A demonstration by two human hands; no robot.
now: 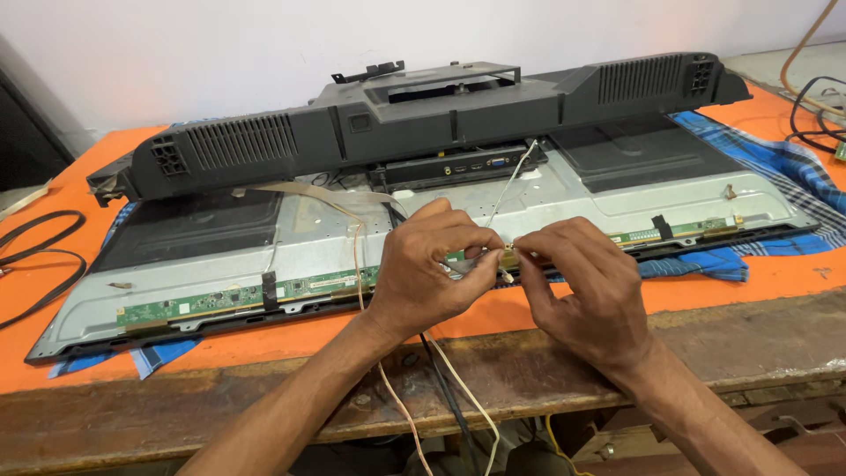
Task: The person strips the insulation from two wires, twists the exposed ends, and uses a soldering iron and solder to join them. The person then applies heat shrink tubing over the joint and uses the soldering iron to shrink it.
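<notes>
An opened flat television lies face down on the bench, its silver metal back panel (617,189) exposed. A dark plastic rear cover (414,119) is propped up behind it. A long green circuit strip (229,298) runs along the panel's near edge. My left hand (432,264) and my right hand (577,273) meet at the middle of that edge. Both pinch a small connector (508,257) on thin wires (515,181). Fingertips hide most of the connector.
The bench top is orange (53,291) with a worn wooden front edge (749,339). A blue checked cloth (775,167) lies under the panel. Black cables (40,256) lie at the left and black cables (815,115) at the far right. More wires hang below the bench (458,401).
</notes>
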